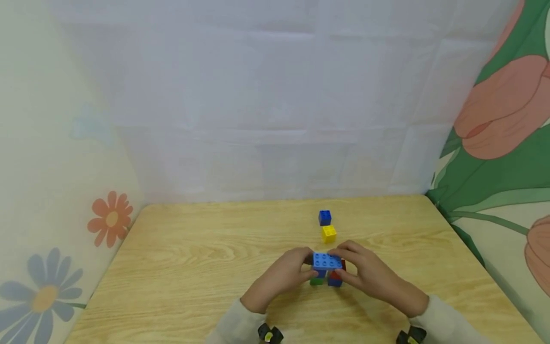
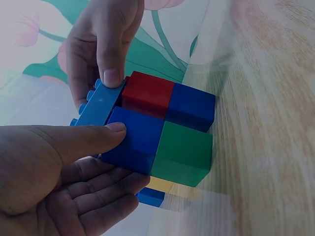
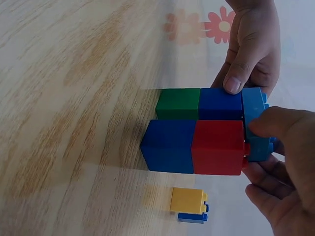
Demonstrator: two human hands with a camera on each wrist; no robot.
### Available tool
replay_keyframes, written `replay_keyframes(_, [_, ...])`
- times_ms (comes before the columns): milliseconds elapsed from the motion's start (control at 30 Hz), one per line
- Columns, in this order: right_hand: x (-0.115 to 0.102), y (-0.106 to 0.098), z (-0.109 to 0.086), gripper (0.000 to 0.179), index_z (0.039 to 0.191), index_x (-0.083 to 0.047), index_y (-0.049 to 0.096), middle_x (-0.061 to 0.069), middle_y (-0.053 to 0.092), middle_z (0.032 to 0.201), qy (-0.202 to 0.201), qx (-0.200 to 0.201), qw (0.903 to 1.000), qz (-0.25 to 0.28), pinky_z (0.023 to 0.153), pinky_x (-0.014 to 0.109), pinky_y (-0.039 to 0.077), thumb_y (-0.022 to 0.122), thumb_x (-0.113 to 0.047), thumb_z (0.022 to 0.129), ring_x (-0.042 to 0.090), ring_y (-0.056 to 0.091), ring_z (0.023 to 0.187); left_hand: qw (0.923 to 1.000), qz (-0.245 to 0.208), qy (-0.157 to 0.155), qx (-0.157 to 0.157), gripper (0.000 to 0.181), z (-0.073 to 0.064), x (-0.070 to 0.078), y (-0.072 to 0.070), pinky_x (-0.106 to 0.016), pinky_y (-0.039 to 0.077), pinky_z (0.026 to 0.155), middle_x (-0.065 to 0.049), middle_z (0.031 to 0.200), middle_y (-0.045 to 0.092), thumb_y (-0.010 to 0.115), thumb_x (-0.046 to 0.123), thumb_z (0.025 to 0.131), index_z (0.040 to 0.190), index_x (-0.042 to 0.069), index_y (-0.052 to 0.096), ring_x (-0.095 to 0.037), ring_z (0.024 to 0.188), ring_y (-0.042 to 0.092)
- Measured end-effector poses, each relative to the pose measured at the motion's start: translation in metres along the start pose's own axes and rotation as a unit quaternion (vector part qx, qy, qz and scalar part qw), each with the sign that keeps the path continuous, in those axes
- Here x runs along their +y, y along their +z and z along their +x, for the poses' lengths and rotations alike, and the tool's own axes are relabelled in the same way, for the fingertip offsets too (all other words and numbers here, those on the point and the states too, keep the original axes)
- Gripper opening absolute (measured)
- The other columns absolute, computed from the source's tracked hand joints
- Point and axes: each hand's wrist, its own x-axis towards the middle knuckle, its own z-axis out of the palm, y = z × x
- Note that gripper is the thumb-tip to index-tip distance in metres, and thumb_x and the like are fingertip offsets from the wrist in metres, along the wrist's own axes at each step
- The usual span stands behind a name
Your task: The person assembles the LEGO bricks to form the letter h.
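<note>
Two built stacks (image 3: 218,147): blue block (image 2: 142,140) in left grip (image 1: 283,270), light-blue brick (image 3: 253,103), seemingly part-seated, in right grip (image 1: 375,272); unattached yellow block (image 1: 329,234).

Seven bricks (image 1: 324,262), three of them dark blue

Dark blue bricks number three: one near left (image 2: 135,140), one near right (image 2: 191,105) and one far (image 1: 324,219). Of the rest, count one green brick (image 2: 182,155), one red brick (image 2: 146,96), one yellow brick (image 1: 329,234) and one long light blue brick (image 3: 253,110). Hands come to two, a left hand (image 1: 284,272) and a right hand (image 1: 375,272). Sleeves (image 1: 240,321): two. Tables (image 1: 193,248): one.
</note>
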Motion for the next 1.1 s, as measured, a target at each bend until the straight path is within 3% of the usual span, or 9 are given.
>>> replay_keyframes(367, [-0.0006, -0.0022, 0.0048, 0.037, 0.12, -0.016, 0.065, -0.007, 0.057, 0.112, 0.006, -0.01, 0.9999, 0.011, 0.076, 0.034, 0.056, 0.077, -0.017, 0.085, 0.005, 0.056, 0.089, 1.0, 0.007, -0.002, -0.003, 0.031, 0.0007, 0.0007, -0.0014, -0.029, 0.052, 0.087, -0.002, 0.109, 0.068, 0.071, 0.023, 0.091, 0.115, 0.006, 0.063, -0.016, 0.102, 0.064])
replay_keyframes(733, [-0.0042, -0.0014, 0.0067, 0.037, 0.117, -0.017, 0.063, -0.01, 0.056, 0.108, 0.049, -0.023, 0.9985, 0.013, 0.081, 0.033, 0.056, 0.078, -0.02, 0.084, 0.003, 0.056, 0.091, 0.9999, 0.008, -0.003, -0.006, 0.031, 0.0026, 0.0009, -0.0006, -0.028, 0.052, 0.087, -0.001, 0.109, 0.068, 0.07, 0.024, 0.091, 0.117, 0.007, 0.063, -0.014, 0.102, 0.064])
replay_keyframes(1100, [-0.0002, -0.0028, 0.003, 0.036, 0.122, -0.018, 0.063, -0.007, 0.059, 0.114, 0.016, -0.013, 0.9996, 0.02, 0.08, 0.038, 0.056, 0.074, -0.02, 0.088, 0.007, 0.059, 0.096, 0.9997, 0.023, 0.001, -0.002, 0.034, 0.0003, -0.0005, -0.0006, -0.029, 0.052, 0.088, -0.003, 0.11, 0.068, 0.071, 0.024, 0.091, 0.117, 0.005, 0.063, -0.015, 0.102, 0.064])
